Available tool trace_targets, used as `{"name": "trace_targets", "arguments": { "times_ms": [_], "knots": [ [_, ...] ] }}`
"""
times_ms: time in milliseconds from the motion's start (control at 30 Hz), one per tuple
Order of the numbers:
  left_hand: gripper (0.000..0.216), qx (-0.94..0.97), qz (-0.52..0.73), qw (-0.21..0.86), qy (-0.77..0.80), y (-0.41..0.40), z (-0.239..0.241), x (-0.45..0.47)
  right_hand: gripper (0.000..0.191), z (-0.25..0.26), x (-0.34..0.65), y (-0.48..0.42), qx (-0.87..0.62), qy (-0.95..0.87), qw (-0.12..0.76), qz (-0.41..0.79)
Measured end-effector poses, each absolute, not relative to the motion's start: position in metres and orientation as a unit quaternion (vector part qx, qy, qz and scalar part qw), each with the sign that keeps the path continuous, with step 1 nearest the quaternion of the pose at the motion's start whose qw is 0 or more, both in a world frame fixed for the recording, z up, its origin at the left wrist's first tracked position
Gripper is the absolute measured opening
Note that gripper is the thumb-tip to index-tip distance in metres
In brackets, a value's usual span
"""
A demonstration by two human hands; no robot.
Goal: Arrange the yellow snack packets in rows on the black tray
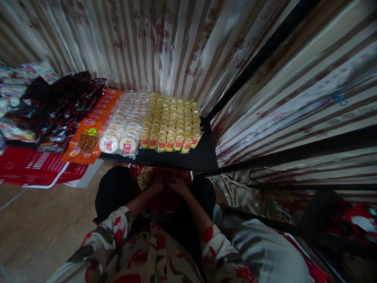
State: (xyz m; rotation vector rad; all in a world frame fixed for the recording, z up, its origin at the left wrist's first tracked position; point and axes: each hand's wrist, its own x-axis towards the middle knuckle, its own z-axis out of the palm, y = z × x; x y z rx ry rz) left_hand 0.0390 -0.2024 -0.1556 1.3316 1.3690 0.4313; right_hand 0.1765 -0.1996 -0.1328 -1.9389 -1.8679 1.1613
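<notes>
Both hands are low between my knees, over a red plastic basket [165, 205]. My left hand [158, 184] and my right hand [177, 185] meet at the fingers; dim light and blur hide whether anything is between them. Beside my left hand sits a golden-yellow wrapped packet [144, 179] at the basket's left side. Just beyond, on a black table [203, 157], stand rows of small yellow wrapped snacks [171, 122]. White round wrapped crackers [128, 145] lie left of them, then orange snack bags [88, 135].
Dark shiny packets [59, 106] pile up on the left, with white packets [17, 86] behind. A red basket with a white handle [38, 167] stands front left. Striped curtains [165, 47] close off the back and right, with a dark bar [259, 59] across them. A pale sack [268, 247] lies at right.
</notes>
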Motion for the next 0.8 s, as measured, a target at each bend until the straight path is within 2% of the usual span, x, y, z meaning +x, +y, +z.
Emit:
{"name": "trace_targets", "arguments": {
  "times_ms": [167, 367, 533, 800],
  "knots": [
    [0.055, 0.533, 0.288, 0.596, 0.526, -0.202, -0.138, 0.032, 0.014, -0.098, 0.197, -0.197, -0.594, -0.635, 0.165, 0.466],
    [0.042, 0.496, 0.325, 0.610, 0.525, -0.202, -0.104, 0.029, 0.018, -0.060, 0.206, -0.199, -0.576, -0.604, 0.279, 0.474],
    [0.033, 0.512, 0.358, 0.567, 0.537, -0.208, -0.074, 0.034, 0.026, -0.038, 0.204, -0.207, -0.561, -0.524, 0.377, 0.519],
    [0.026, 0.535, 0.363, 0.501, 0.575, -0.210, -0.045, 0.058, 0.044, -0.029, 0.198, -0.208, -0.574, -0.465, 0.490, 0.464]
  ]
}}
